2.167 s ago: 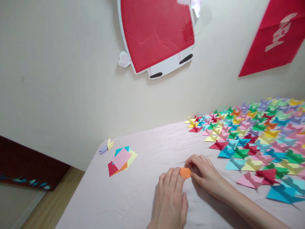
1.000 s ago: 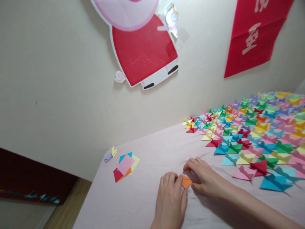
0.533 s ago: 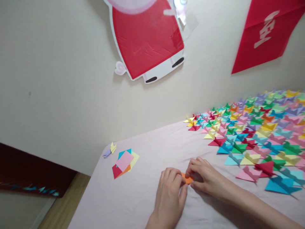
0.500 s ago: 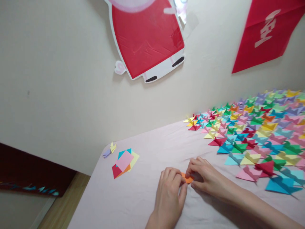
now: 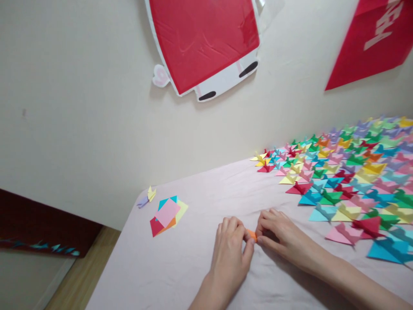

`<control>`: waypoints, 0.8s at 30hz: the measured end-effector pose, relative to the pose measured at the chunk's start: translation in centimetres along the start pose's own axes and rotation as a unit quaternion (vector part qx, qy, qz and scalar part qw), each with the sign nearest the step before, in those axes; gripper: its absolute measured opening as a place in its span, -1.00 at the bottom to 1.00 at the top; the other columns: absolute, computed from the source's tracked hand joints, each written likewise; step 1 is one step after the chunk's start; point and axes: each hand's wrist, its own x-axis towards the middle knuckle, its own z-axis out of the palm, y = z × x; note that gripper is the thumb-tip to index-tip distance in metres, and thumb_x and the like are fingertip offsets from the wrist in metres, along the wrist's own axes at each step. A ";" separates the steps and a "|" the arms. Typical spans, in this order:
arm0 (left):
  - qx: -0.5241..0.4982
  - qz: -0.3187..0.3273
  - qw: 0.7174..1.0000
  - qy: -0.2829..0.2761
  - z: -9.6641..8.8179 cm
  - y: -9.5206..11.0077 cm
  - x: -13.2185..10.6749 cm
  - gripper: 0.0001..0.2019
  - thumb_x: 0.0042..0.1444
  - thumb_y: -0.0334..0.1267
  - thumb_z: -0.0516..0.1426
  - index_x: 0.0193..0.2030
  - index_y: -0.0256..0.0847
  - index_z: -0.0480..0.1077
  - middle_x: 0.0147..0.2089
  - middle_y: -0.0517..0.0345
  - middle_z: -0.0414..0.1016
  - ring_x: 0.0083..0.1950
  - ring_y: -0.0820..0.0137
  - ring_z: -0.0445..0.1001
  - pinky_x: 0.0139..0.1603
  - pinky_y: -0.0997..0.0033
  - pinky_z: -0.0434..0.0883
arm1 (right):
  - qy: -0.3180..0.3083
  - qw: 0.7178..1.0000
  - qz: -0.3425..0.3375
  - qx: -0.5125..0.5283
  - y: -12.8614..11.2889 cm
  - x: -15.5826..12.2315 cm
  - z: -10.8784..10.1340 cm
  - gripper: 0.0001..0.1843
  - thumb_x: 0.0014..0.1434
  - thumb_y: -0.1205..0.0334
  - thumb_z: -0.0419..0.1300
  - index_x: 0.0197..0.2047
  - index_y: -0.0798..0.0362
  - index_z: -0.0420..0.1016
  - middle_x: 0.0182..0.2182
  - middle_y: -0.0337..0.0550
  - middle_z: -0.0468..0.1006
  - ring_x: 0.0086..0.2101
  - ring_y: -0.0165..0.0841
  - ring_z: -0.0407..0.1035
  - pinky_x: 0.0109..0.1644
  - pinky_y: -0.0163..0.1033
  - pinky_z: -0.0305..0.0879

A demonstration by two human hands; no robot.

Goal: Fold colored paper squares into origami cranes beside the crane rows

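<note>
A small piece of orange paper (image 5: pixel 252 235) lies between my two hands, just above or on the pale bed sheet (image 5: pixel 206 262). My left hand (image 5: pixel 232 245) pinches its left side, with thumb and fingers drawn together. From the right, my right hand (image 5: pixel 278 232) grips the other end between thumb and curled fingers. Most of the paper is hidden by my fingertips, so its folds cannot be made out. To the left lies a loose pile of square paper sheets (image 5: pixel 168 212) in pink, red, blue, yellow and orange.
Rows of colourful folded paper cranes (image 5: pixel 346 193) cover the right side of the sheet. Two more folded pieces, one yellow (image 5: pixel 151 194) and one purple (image 5: pixel 143 202), sit at the far left corner. The wall (image 5: pixel 97 107) borders the back.
My right hand has closed further over the orange paper, and less of it shows. The view has shifted slightly.
</note>
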 end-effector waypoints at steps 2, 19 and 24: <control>0.016 -0.001 1.000 -0.009 -0.1 0.0 0.2 -0.88 0.24 -0.39 0.09 -0.33 -0.15 0.31 -0.17 0.13 0.34 -0.07 0.26 0.28 -0.06 0.25 0.30 | 0.003 1.000 -0.003 -0.007 0.0 0.0 0.1 -0.84 0.25 0.34 0.15 -0.39 0.06 0.44 -0.33 -0.13 0.47 -0.22 -0.23 0.31 -0.11 -0.12 0.20; 0.064 -0.005 0.998 -0.016 0.1 0.3 0.6 -0.90 0.21 -0.40 0.09 -0.31 -0.15 0.28 -0.13 0.10 0.31 -0.07 0.22 0.25 -0.06 0.18 0.30 | 0.034 0.999 0.000 -0.033 -0.2 0.0 0.5 -0.84 0.21 0.38 0.09 -0.41 0.06 0.40 -0.33 -0.12 0.45 -0.26 -0.25 0.29 -0.15 -0.12 0.19; 0.058 -0.009 0.998 -0.014 0.0 0.4 0.5 -0.89 0.21 -0.42 0.07 -0.32 -0.15 0.27 -0.13 0.10 0.32 -0.06 0.22 0.24 -0.06 0.18 0.30 | 0.039 0.999 -0.003 -0.038 -0.1 0.0 0.6 -0.83 0.21 0.38 0.08 -0.41 0.05 0.39 -0.34 -0.12 0.45 -0.26 -0.25 0.29 -0.15 -0.11 0.18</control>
